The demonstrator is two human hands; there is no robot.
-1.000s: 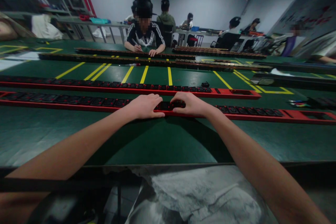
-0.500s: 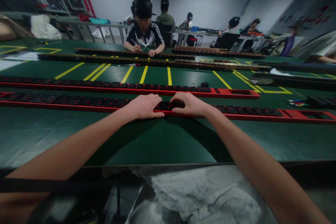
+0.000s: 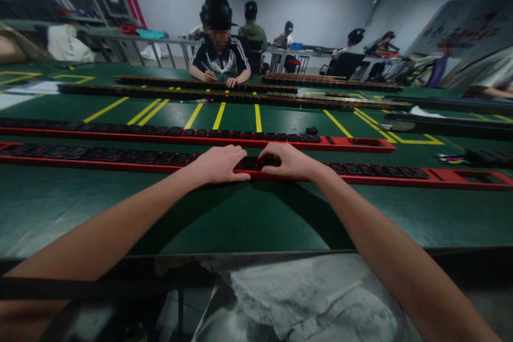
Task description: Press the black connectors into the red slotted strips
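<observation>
A long red strip [image 3: 441, 177] lined with black sockets runs across the green table [image 3: 240, 214] in front of me. My left hand [image 3: 218, 164] and my right hand [image 3: 290, 161] both lie on its middle, fingers curled over the top and thumbs on the near edge. Between them a short stretch of black sockets [image 3: 253, 162] shows. A second red strip [image 3: 352, 142] with black sockets lies parallel just behind, untouched. One loose black socket [image 3: 311, 130] sits on that far strip.
Darker strips [image 3: 200, 95] lie further back, across yellow floor-style lines. A person in a dark striped jacket [image 3: 219, 56] sits opposite, hands on a strip. Other people sit at far tables. Small coloured items [image 3: 455, 158] lie at the right.
Both hands stay on the near red strip; the right fingers have crept slightly left. The view has dipped a little.
</observation>
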